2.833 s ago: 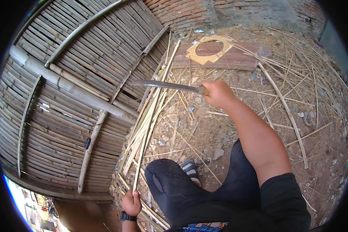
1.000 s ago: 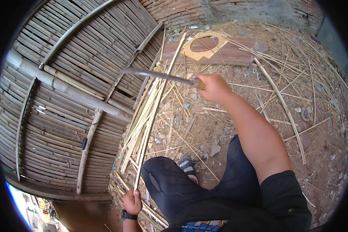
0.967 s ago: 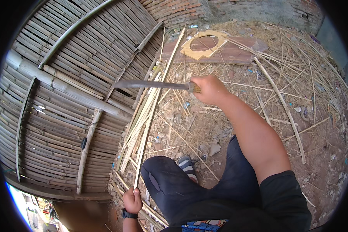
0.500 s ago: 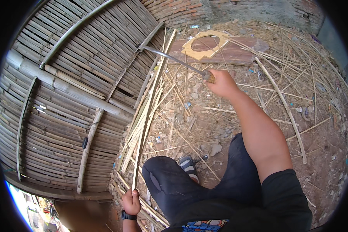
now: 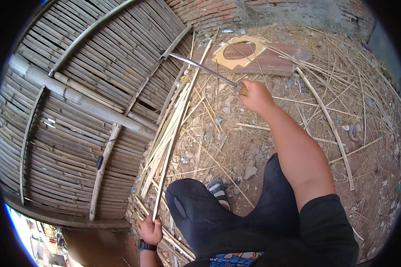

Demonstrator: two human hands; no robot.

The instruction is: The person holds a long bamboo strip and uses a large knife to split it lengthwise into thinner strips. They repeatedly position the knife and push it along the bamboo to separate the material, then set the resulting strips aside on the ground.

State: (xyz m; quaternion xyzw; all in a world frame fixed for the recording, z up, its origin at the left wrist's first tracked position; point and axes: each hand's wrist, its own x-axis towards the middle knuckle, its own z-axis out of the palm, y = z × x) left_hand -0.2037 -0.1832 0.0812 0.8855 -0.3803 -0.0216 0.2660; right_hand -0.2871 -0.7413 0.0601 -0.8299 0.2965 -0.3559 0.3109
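My left hand point(image 5: 151, 231), with a dark watch at its wrist, is closed round the near end of a long split bamboo strip point(image 5: 177, 129). The strip runs up and slightly right, away from me, to the wooden board on the ground. My right hand point(image 5: 256, 96) grips the short handle of a long-bladed knife point(image 5: 205, 68). Its narrow metal blade points left and crosses the strip near the far end. Whether blade and strip touch, I cannot tell.
Several pale bamboo strips point(image 5: 167, 144) lie left of my knee beside a slatted bamboo wall point(image 5: 75, 155). A yellow frame with a round hole point(image 5: 219, 60) rests on a brown board point(image 5: 278, 65). A curved stick point(image 5: 327, 118) and scattered slivers lie at right; a brick wall stands behind.
The bamboo strip's far end has moved slightly right and nearer to me. The knife's tip has shifted a little right. Both hands keep their hold.
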